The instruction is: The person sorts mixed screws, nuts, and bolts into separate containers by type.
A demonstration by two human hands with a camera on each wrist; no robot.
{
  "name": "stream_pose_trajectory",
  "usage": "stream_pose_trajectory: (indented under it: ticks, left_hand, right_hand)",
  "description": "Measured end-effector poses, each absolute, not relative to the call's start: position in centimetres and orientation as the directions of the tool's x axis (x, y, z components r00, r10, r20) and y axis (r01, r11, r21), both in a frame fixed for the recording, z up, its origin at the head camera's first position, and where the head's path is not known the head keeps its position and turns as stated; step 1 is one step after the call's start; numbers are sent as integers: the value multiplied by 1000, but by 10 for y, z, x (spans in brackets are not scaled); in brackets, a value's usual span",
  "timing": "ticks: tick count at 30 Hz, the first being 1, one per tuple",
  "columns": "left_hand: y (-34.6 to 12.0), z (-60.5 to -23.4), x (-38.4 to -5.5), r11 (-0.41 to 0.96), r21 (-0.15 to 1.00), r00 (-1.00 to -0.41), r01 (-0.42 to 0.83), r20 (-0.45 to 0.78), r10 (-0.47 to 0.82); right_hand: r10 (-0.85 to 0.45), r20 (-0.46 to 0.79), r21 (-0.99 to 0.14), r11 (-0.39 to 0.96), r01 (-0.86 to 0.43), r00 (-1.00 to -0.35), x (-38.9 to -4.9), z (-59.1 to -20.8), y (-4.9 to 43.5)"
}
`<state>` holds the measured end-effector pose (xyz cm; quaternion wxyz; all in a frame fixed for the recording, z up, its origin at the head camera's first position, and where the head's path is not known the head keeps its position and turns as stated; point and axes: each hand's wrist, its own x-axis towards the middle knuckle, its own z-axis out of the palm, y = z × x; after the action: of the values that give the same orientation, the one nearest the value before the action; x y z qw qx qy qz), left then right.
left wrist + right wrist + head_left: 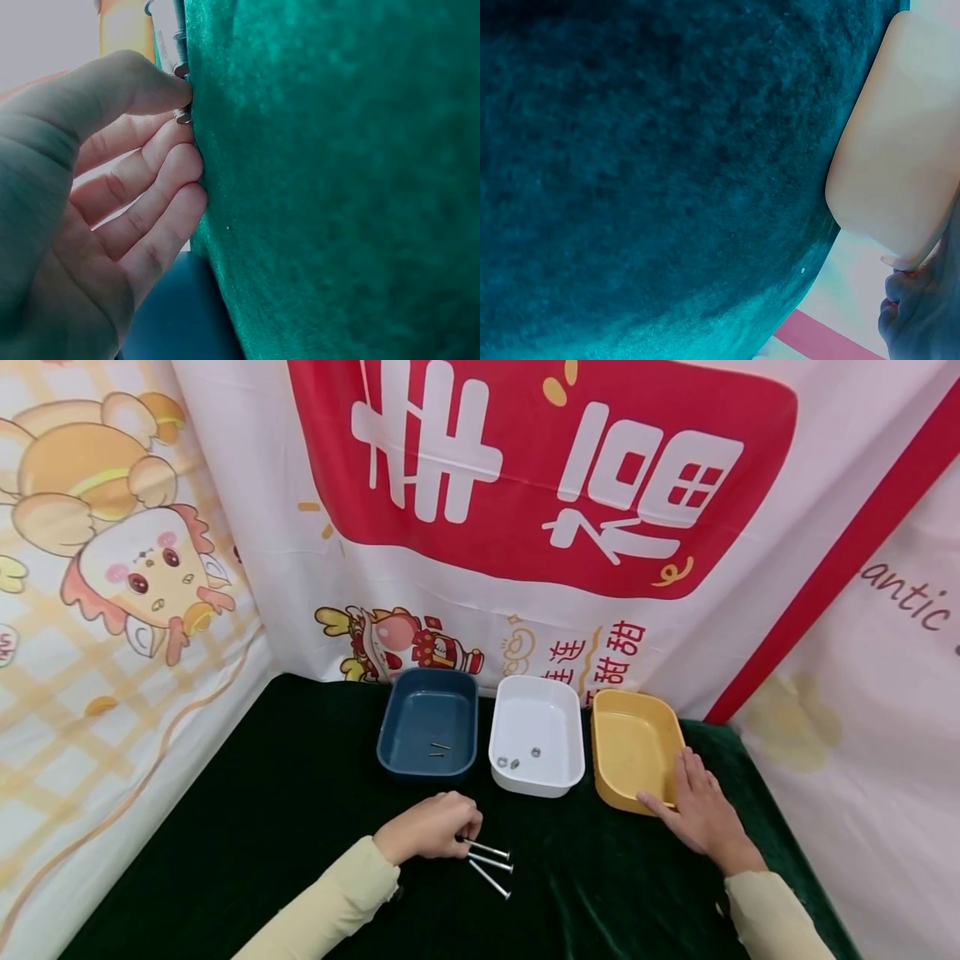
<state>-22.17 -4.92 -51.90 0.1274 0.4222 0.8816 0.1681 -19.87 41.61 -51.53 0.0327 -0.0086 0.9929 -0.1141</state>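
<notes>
Three long silver bolts lie fanned out on the dark green cloth, their heads pointing right in the head view. My left hand is at their other ends, pinching one bolt's threaded end between thumb and fingertips. In the left wrist view, the thumb of the left hand covers part of the threaded shank. My right hand rests on the right front corner of the yellow tray, fingers straight along the side and thumb at the front rim. The right wrist view shows the tray's outer wall.
Left of the yellow tray stand a white tray with three nuts and a dark blue tray with two small screws. Printed cloth walls close in the green table cloth behind and at both sides.
</notes>
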Motion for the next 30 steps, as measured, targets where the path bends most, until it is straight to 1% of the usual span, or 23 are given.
stream_pose_trajectory:
  ticks: [6,11,20,26,30]
  left_hand:
    - [-50,-516,-222,585,410,-617,700,-65,784]
    - [-49,-513,-223,564,398,-611,724,-11,792]
    - [-40,-504,-226,514,395,-573,761,41,818]
    - [-28,-490,-227,479,371,-554,796,126,823]
    - [-17,-478,-229,440,353,-522,826,186,832]
  right_hand:
    - [-30,-66,-226,974,-14,-997,-200,-515,414]
    - [-31,-65,-221,975,-16,-997,-200,-514,416]
    - [-30,-81,-212,977,-12,-996,-199,-514,416]
    - [-29,-81,-207,978,-12,-996,-199,-513,415]
    - [-34,-75,-210,978,-18,-997,-199,-514,416]
